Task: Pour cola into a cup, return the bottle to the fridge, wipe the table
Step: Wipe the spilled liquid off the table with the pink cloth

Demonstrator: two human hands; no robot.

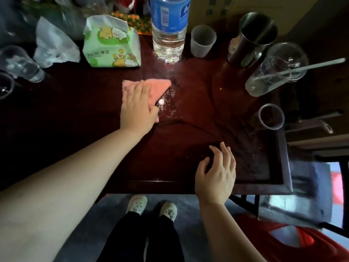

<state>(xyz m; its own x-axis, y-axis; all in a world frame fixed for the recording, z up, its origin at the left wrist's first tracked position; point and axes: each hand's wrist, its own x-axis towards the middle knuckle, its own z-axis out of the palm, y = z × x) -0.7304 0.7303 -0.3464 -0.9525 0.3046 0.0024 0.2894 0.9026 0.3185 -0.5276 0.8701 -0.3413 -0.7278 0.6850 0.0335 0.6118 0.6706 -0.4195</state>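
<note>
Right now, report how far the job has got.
Likely done: the only bottle on the table is a water bottle, so the cola seems returned; the cup looks dark inside. In hand: the left hand presses the pink cloth flat. Left: wet streaks beside it.

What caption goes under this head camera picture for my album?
Left hand presses pink cloth on the table; right hand open nearby.

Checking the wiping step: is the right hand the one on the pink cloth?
No, the left hand presses the pink cloth to the table; the right hand holds nothing.
</note>
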